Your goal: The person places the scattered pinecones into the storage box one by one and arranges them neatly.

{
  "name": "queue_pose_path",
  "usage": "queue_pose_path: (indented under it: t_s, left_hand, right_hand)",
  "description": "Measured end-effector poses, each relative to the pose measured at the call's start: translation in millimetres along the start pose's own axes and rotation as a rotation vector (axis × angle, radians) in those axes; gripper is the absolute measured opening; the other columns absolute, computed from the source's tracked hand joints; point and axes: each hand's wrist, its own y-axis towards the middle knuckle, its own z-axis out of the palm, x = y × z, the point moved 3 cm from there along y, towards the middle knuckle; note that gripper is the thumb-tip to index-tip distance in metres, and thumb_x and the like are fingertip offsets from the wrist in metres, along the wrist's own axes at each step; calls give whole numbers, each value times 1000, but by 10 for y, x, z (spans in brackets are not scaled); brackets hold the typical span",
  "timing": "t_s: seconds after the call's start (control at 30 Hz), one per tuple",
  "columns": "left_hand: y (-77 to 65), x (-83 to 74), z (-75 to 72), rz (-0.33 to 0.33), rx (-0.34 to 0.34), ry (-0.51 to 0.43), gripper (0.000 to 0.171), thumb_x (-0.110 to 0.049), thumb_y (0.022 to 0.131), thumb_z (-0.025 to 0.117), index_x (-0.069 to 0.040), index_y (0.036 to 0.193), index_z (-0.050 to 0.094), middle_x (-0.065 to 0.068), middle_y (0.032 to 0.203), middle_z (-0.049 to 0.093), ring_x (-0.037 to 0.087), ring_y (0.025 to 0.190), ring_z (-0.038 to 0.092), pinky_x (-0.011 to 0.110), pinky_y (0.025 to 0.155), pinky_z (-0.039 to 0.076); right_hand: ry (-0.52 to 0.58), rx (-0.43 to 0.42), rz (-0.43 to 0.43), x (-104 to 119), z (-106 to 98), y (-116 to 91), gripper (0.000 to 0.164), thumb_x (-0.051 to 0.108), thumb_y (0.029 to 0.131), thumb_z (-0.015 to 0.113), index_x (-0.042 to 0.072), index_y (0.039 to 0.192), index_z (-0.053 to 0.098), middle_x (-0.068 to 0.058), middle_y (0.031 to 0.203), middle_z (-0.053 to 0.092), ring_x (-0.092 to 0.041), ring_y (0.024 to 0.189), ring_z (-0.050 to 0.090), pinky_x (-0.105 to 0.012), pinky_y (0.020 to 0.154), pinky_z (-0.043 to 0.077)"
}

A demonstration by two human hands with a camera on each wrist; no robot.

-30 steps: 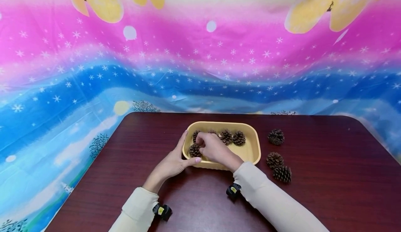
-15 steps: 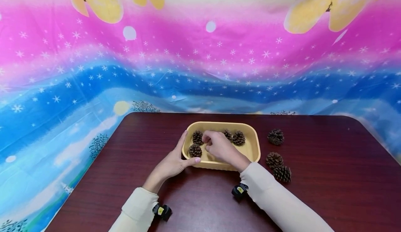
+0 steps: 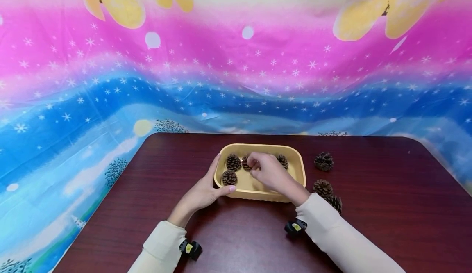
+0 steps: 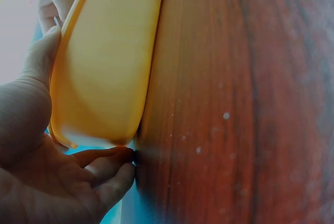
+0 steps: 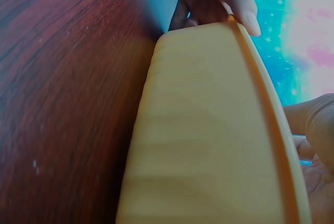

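Observation:
A yellow rectangular box (image 3: 300,176) stands on the table with several pine cones inside. My left hand (image 3: 203,189) grips its left end, thumb over the near rim. In the left wrist view, the fingers of that hand (image 4: 57,172) lie against the box's end. My right hand (image 3: 271,172) is inside the box with curled fingers, beside a pine cone (image 3: 246,163) they partly cover. Whether they hold anything is hidden. Two cones, one at the back left (image 3: 233,162) and one at the front left (image 3: 229,178), are uncovered. Another cone (image 3: 282,160) shows behind the right hand.
On the dark red table (image 3: 387,207), right of the box, lie a lone pine cone (image 3: 324,161) and a pair, one brown cone (image 3: 322,188) and one darker cone (image 3: 334,203) partly behind the right sleeve (image 3: 332,219). A printed cloth (image 3: 236,80) hangs behind the table.
My right hand has moved rightward inside the box, uncovering the left cones and covering one farther right. My left hand stays on the box. The right sleeve now partly covers the darker cone outside.

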Motion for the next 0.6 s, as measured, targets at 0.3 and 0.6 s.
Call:
queue_pose_path:
  t_s: [0.3,0.6]
  left_hand:
    - [-12,8,7,-18,-7,12,115,-46,88,83,-42,169,2,25,157,49,39,134,56,61,114,40]
    - [-4,14,11,-11,-13,3,114,-44,88,84,-41,169,4,23,159,48,37,137,54,60,115,39]
  right_hand:
    - [3,-36,-15,-73,-192,-109,21,-4,89,72,-2,109,71,-17,105,75,-24,94,72,-40,86,60]
    - [-30,-71,-23,-144,-417,-186,18,-4,89,72,-2,107,71,-19,106,75,-29,96,72,-45,88,60]
